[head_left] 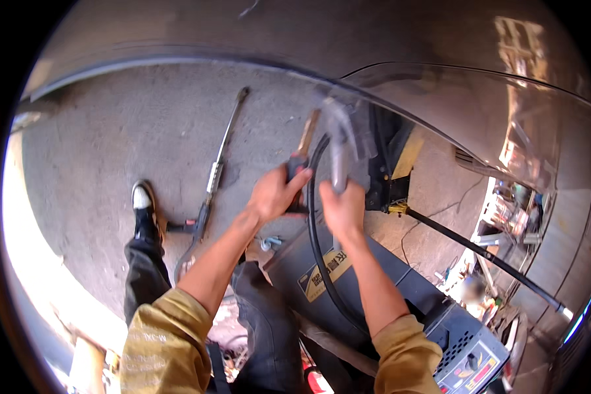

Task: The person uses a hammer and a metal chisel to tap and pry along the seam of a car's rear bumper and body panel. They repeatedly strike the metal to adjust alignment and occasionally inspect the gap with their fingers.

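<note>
My left hand (272, 194) is wrapped round the handle of a black-and-red welding gun (298, 164), whose copper-coloured tip points up toward the car panel (256, 33). In my closed right hand (343, 209) is a hammer (338, 154) with a pale shaft; its head is smeared by motion near the panel's lower edge. A thick black cable (313, 223) loops between my hands and down across a dark grey machine (387, 282). The hammer and the gun are close together, and I see a gap between them.
On the concrete floor to the left lies a gun-handled puller (215, 171) with a long metal rod. A floor jack's black handle (486, 253) slants toward the lower right. The machine's control panel (473, 368) faces up near me. Cluttered parts (509, 213) lie at the right. My shoe (143, 197) is at left.
</note>
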Demonstrator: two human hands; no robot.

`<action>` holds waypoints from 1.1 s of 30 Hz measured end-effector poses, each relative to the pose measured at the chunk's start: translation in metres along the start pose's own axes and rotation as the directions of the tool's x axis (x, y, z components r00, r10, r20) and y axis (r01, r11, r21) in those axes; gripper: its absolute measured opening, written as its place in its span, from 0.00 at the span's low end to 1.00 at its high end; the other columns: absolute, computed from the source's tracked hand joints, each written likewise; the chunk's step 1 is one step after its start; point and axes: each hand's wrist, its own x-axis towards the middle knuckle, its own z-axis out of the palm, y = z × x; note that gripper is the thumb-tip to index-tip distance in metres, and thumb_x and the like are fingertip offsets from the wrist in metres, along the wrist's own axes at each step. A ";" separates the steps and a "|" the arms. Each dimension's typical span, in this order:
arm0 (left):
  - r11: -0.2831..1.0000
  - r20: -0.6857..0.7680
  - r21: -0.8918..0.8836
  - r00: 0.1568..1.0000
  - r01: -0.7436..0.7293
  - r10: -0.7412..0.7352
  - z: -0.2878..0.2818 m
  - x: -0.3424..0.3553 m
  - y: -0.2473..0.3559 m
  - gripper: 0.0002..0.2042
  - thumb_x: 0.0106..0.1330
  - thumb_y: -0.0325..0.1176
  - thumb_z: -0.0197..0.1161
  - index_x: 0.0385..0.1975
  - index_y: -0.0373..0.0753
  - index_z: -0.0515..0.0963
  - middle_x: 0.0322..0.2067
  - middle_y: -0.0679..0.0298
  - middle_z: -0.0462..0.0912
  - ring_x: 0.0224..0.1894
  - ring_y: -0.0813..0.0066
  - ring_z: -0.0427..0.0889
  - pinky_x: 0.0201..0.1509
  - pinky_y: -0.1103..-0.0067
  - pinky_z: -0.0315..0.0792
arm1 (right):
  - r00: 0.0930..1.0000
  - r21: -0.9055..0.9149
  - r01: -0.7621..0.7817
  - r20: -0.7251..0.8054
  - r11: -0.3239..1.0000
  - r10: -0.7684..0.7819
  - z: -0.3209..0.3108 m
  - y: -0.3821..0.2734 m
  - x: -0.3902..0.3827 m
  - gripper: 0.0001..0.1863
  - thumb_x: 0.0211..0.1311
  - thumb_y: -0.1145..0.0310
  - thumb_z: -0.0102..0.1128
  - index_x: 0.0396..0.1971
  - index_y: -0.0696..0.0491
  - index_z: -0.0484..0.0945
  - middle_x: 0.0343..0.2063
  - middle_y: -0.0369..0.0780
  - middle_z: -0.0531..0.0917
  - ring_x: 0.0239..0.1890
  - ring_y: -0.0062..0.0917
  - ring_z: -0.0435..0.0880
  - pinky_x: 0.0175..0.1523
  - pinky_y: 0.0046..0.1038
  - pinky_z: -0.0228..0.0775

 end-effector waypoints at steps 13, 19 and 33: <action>0.995 -0.025 0.097 0.999 -0.032 0.035 0.017 0.000 0.003 0.24 0.73 0.54 0.58 0.39 0.32 0.74 0.23 0.63 0.82 0.26 0.78 0.78 0.31 0.77 0.72 | 0.958 0.483 -0.197 -0.088 0.853 0.272 0.003 0.007 -0.028 0.13 0.61 0.68 0.59 0.21 0.62 0.74 0.16 0.37 0.76 0.22 0.17 0.72 0.30 0.29 0.66; 0.995 -0.092 0.086 0.994 -0.053 0.061 0.015 0.009 0.011 0.28 0.72 0.58 0.57 0.34 0.32 0.76 0.22 0.59 0.83 0.26 0.67 0.83 0.34 0.70 0.75 | 0.972 0.431 -0.111 -0.141 0.896 0.188 0.010 0.003 -0.015 0.12 0.60 0.68 0.59 0.25 0.63 0.80 0.17 0.39 0.82 0.21 0.20 0.79 0.30 0.27 0.70; 0.998 -0.061 0.047 0.997 -0.035 0.038 0.010 0.010 -0.004 0.26 0.72 0.58 0.56 0.32 0.35 0.76 0.22 0.62 0.83 0.27 0.69 0.82 0.34 0.71 0.75 | 0.816 0.581 0.574 -0.464 0.577 -0.345 -0.094 -0.106 -0.045 0.13 0.69 0.66 0.52 0.23 0.49 0.66 0.12 0.30 0.64 0.12 0.15 0.59 0.18 0.23 0.53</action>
